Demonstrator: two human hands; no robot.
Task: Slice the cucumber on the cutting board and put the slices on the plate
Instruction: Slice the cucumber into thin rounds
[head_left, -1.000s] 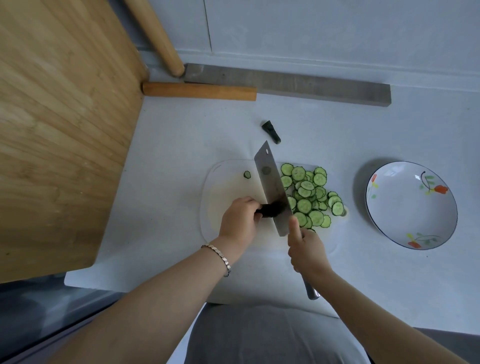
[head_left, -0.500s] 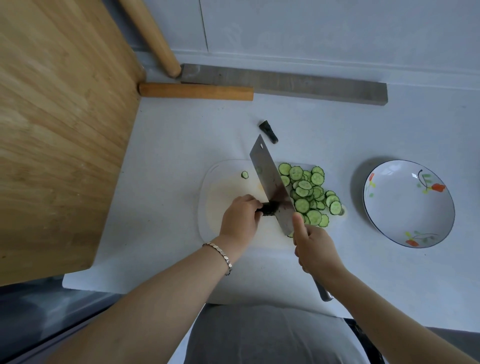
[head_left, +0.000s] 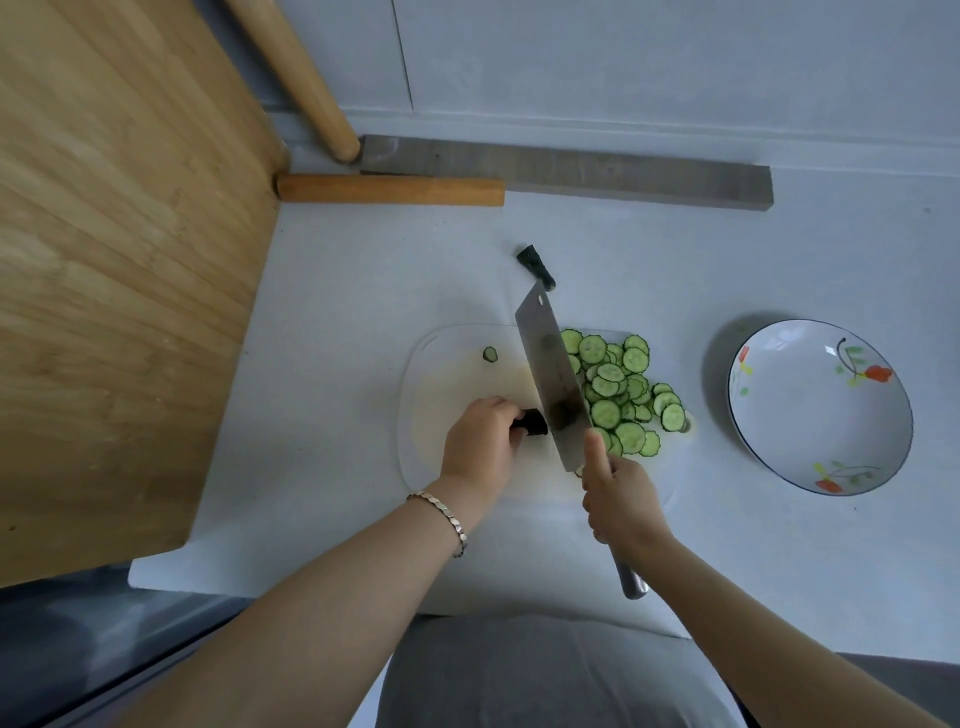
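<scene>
A translucent cutting board lies on the white counter. My left hand pinches the short dark stub of cucumber on the board. My right hand grips the handle of a cleaver, forefinger along the blade; the blade stands just right of the stub. A heap of several green slices lies on the board's right half. One stray slice lies near the board's far left. The flowered white plate to the right holds no slices.
A dark cucumber end piece lies on the counter beyond the board. A wooden table top and its leg fill the left. A wooden rod and a grey bar lie along the wall.
The cleaver has lifted off the stub and sits slightly to its right. The stub in my left hand is a little shorter, and the view has shifted slightly.
</scene>
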